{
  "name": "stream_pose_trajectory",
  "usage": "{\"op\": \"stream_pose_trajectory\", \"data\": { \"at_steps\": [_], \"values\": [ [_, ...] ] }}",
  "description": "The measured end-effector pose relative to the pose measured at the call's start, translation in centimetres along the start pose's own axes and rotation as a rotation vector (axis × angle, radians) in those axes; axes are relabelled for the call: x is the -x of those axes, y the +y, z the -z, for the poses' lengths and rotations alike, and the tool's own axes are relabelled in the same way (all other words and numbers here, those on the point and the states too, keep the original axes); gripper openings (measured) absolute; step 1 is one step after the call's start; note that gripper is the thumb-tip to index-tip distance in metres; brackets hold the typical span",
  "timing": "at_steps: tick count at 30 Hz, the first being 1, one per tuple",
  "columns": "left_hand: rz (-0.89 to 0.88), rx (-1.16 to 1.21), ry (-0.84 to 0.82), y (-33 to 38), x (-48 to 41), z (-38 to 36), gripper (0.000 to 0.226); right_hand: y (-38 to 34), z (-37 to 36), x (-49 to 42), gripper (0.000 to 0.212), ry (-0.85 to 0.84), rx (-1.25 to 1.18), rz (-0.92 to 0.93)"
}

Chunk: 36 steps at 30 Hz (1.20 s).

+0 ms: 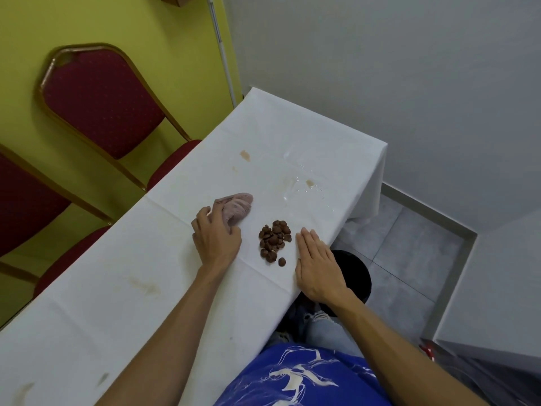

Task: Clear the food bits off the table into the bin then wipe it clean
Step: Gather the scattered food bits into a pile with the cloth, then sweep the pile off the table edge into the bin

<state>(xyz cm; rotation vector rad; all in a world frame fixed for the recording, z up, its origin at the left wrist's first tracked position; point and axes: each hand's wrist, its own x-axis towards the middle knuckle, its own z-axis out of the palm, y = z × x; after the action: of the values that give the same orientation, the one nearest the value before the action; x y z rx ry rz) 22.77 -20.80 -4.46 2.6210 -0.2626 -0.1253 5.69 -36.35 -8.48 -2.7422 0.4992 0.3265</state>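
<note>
Left grip down on the white tabletop, fingers curled over the near end of a crumpled pinkish cloth, holding it against the surface. Rest of the cloth bunched just beyond the fingertips.

Right grip wide and flat, fingers straight and pressed together, palm down at the tabletop's right edge, holding nothing.

Between the 2 grips, a heap of brown food bits: just left of the right grip's fingers, not touching them, and a little further from the left grip's thumb. 1 stray bit at the heap's near end, close beside the right grip.

Below and to the right of the right grip, a black bin on the grey tiled floor, tucked against the tabletop's edge and partly hidden by the wrist.

Beyond both grips, brownish stains and a scatter of wet drops on the white surface. Nearer, left of the left forearm, a faint brown smear.

Well to the left of the left grip, 2 red chairs with gold frames, pushed up to the tabletop's far side.
</note>
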Motion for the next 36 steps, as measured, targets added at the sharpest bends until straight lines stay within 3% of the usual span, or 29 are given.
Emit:
{"op": "stream_pose_trajectory", "data": {
  "at_steps": [3,5,12,22,31,36],
  "values": [
    [-0.119,0.094,0.158,1.1,3.1,-0.2,0.051,0.3,0.3,-0.2,0.064,-0.020,0.002,0.005],
    [-0.177,0.177,0.151,2.1,5.4,-0.8,0.045,0.3,0.8,-0.2,0.062,-0.054,-0.031,0.010],
    [-0.154,0.389,-0.014,6.2,11.3,-2.8,0.035,0.6,4.0,1.4,0.057,0.003,-0.379,0.016],
    [-0.102,0.335,-0.308,12.2,16.6,-7.9,0.032,9.2,1.9,8.8,0.050,0.059,-0.504,-0.110],
    [-0.049,0.169,-0.647,13.0,18.7,-16.9,0.038,16.5,-2.6,12.1,0.049,-0.072,-0.610,-0.317],
    [-0.015,0.131,-0.690,12.0,19.6,-20.1,0.047,18.9,-4.8,12.1,0.050,-0.164,-0.663,-0.448]
  ]
}}
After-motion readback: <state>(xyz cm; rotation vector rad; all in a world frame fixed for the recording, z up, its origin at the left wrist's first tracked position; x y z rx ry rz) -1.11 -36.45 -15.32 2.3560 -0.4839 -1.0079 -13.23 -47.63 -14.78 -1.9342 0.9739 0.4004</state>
